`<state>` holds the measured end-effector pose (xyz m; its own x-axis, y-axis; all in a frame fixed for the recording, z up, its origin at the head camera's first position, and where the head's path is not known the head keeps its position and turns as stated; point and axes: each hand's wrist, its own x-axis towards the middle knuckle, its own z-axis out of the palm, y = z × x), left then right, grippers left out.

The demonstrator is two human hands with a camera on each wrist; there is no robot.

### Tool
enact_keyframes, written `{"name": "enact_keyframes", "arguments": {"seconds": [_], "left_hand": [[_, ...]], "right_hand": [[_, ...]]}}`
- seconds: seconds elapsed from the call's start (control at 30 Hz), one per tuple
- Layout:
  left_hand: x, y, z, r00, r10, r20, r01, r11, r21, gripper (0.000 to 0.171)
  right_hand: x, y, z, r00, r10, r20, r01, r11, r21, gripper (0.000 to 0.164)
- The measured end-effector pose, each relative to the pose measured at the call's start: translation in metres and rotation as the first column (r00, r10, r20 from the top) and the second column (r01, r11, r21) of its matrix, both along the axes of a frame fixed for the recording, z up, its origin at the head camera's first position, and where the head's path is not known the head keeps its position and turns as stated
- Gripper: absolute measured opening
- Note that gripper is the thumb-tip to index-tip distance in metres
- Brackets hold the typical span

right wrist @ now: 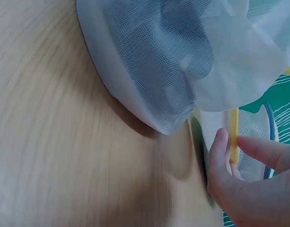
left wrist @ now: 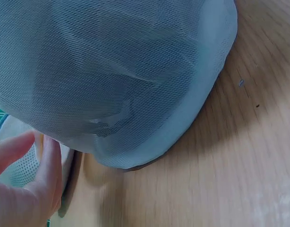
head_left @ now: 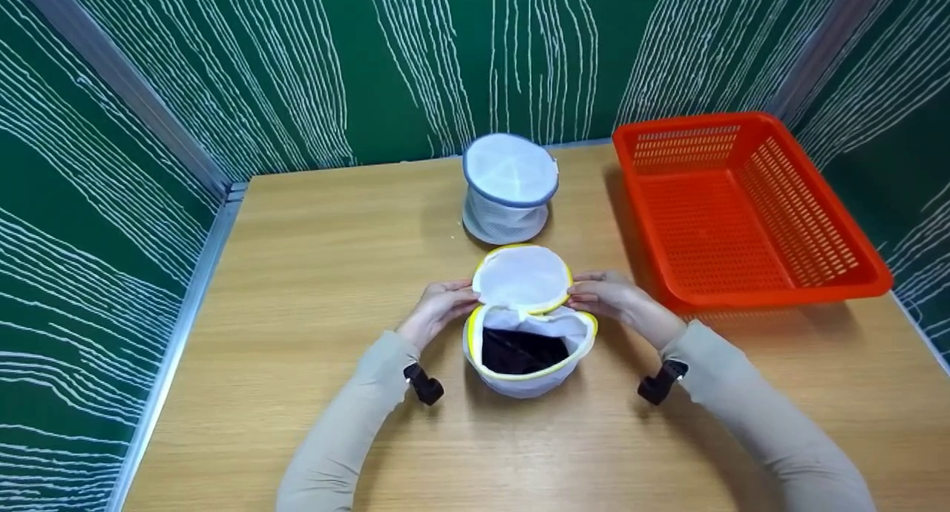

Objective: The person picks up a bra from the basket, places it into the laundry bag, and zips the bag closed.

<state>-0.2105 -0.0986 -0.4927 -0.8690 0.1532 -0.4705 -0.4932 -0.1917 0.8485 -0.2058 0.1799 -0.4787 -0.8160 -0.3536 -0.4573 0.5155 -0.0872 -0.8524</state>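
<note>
A white mesh laundry bag [head_left: 531, 387] with yellow edging stands on the table in front of me. Its round lid [head_left: 522, 274] is folded back, and a dark cloth [head_left: 523, 349] lies inside. My left hand [head_left: 441, 308] pinches the lid's left edge between thumb and fingers. On the opposite side, my right hand [head_left: 616, 298] grips the lid's right edge; the right wrist view shows the yellow edging [right wrist: 234, 137] between thumb and fingers. The mesh side [left wrist: 135, 85] fills much of the left wrist view.
Just behind the lid stands a second mesh bag [head_left: 510, 169], upright, with blue edging and its top closed. An orange plastic basket [head_left: 772, 298] sits at the back right. Green walls with white lines enclose the wooden table [head_left: 334, 260] at the back and sides.
</note>
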Motion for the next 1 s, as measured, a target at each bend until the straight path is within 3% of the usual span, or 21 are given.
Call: {"name": "enact_keyframes", "arguments": {"seconds": [0.17,0.33,0.5,0.6,0.87,1.0], "left_hand": [[0.004,-0.004,0.007,0.999,-0.032,-0.020,0.033,0.997,0.066,0.042],[0.007,-0.005,0.012,0.998,-0.031,-0.054,0.034,0.998,0.060,0.041],[0.010,-0.005,0.020,0.995,-0.012,-0.098,0.018,0.998,0.065,0.038],[0.010,-0.005,0.025,0.991,-0.004,-0.137,0.016,0.996,0.084,0.036],[0.012,-0.007,0.038,0.967,0.013,-0.256,0.010,0.996,0.085,0.032],[0.014,-0.008,0.046,0.948,0.017,-0.317,0.012,0.996,0.090,0.032]], "right_hand": [[0.007,0.004,0.002,0.997,0.028,-0.072,-0.029,0.999,-0.017,0.040],[0.008,0.003,0.006,1.000,0.006,-0.008,-0.006,1.000,-0.027,0.047],[0.006,-0.001,0.012,0.993,-0.072,0.095,0.079,0.994,-0.072,0.043],[0.007,-0.001,0.018,0.990,-0.093,0.107,0.105,0.988,-0.114,0.038],[0.008,-0.005,0.029,0.983,-0.175,-0.052,0.166,0.974,-0.152,0.014],[0.008,-0.006,0.035,0.974,-0.210,-0.083,0.189,0.959,-0.210,0.017]]}}
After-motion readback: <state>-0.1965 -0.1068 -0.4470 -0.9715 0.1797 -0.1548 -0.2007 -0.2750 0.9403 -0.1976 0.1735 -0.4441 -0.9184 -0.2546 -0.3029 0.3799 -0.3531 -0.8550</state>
